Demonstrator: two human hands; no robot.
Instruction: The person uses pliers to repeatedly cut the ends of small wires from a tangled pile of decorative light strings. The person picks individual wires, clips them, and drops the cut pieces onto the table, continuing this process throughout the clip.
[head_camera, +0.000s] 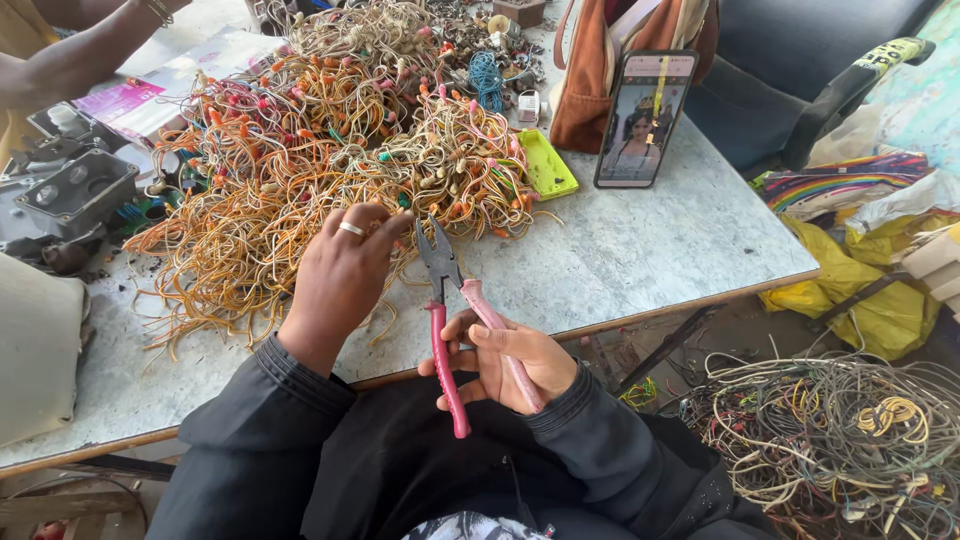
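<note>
Wire bundle (330, 150), orange and yellow with coloured connectors, is lying heaped on the table (640, 250) just beyond the left hand (340, 270), whose fingers are pinching strands together. To its right, the right hand (510, 365) is clamping the pink-handled pliers (450, 320), jaws slightly parted. Wires likely light, floppy, tangle-prone; best gripped near connectors.

A smartphone (645, 118) is leaning upright against a brown bag (590, 100) at the far right of the counter (640, 250). A lime green tray (546, 163) is lying beside it. Grey metal housings (70, 190) are sitting far left. Tangled cables (840, 440) are piling on the floor, near right.
</note>
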